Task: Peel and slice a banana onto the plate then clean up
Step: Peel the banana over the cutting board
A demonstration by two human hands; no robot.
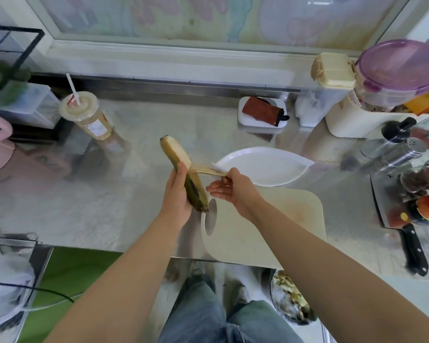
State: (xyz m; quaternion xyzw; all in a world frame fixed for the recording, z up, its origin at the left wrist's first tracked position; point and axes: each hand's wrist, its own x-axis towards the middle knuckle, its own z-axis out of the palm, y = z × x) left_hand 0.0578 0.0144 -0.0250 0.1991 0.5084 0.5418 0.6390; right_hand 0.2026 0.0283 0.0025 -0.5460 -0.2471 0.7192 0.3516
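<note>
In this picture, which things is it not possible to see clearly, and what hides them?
Head view only.
1. Banana: the left hand covers its lower back side, so any peel left there is hidden.
2. Cleaver: jars cover part of the blade.
3. Bin under the counter: the right forearm covers part; its contents are blurred.
4. Drink cup label: too small to read.

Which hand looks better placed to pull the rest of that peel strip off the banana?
The right hand: it already pinches the loose peel strip, while the left hand grips the banana.
</note>
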